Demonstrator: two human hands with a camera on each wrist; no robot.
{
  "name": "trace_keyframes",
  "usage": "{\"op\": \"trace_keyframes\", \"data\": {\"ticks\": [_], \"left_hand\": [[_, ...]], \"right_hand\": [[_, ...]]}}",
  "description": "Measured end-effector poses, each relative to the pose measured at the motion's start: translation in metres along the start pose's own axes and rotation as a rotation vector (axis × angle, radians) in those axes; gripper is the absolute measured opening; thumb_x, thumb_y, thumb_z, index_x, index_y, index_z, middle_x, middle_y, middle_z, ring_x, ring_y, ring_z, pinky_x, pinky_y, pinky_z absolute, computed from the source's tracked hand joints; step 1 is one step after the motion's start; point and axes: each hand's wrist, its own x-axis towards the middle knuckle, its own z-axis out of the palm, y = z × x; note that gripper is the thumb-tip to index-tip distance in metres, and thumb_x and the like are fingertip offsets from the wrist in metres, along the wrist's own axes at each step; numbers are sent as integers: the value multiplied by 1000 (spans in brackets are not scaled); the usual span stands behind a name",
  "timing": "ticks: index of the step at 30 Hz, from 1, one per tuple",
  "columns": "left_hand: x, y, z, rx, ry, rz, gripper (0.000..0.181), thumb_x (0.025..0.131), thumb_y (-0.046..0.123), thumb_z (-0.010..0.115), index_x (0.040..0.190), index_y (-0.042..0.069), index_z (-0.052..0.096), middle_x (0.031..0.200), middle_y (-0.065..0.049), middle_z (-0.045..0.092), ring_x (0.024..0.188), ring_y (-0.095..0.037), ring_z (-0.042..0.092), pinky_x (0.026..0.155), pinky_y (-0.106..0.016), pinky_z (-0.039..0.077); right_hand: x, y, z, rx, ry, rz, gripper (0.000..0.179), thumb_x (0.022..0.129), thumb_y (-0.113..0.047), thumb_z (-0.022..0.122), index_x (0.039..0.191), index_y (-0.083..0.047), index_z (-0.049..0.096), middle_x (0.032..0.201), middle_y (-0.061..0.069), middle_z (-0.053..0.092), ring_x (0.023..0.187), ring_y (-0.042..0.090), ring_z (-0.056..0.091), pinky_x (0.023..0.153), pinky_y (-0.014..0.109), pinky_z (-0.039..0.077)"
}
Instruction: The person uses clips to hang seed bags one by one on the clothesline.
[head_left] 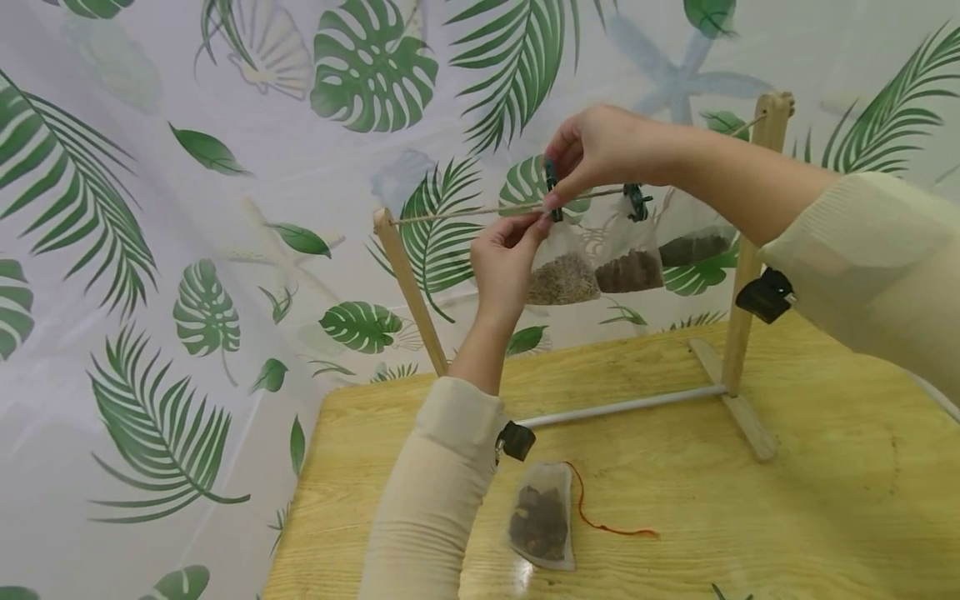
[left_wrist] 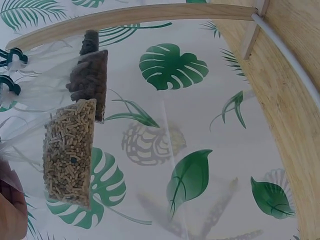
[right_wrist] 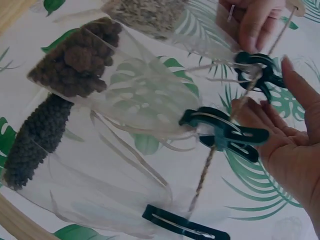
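In the head view my left hand pinches the top of a clear mesh bag of pale, pellet-like bits, just under a thin rope. Above it, my right hand has thumb and fingers around a dark green clip at the rope. The right wrist view shows that clip across the rope at the bag's top, between both hands. Beside it hangs a bag of brown lumps from a second green clip. Further right, a bag of dark grains hangs from a third clip.
The rope runs between a left wooden post and a right wooden post, joined low by a white bar. On the yellow table lies another mesh bag with a red string. A leaf-print cloth hangs behind.
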Motion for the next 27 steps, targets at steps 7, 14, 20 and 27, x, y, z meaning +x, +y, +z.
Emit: {"op": "trace_keyframes", "data": {"ticks": [7,14,20,27], "left_hand": [[-4,-5,-1,66,13,-8,18,88,13,69,95,-3,72,93,-16,69,75,-4,60,69,-17,48],[-8,-7,-6,120,-22,-19,18,88,13,68,97,-2,71,97,-14,69,81,-12,65,71,-18,50],[-13,-11,-16,179,-82,-30,22,89,17,68,105,2,71,103,-11,69,91,-18,65,77,-22,52],[-26,-9,-37,217,-84,38,22,88,15,68,105,2,71,101,-14,69,88,-21,66,75,-23,53]], "right_hand": [[-8,-6,-7,-100,38,16,64,85,-28,71,134,5,46,129,24,55,117,34,53,97,45,42],[-22,-5,-10,-156,74,20,59,85,-37,69,126,3,55,119,21,63,108,32,60,90,45,47],[-40,1,-5,-155,144,-33,48,87,-38,67,116,0,64,106,15,70,92,24,66,78,36,52],[-63,5,2,-203,173,-111,35,87,-35,68,105,-4,70,94,8,73,79,17,68,65,24,51]]}}
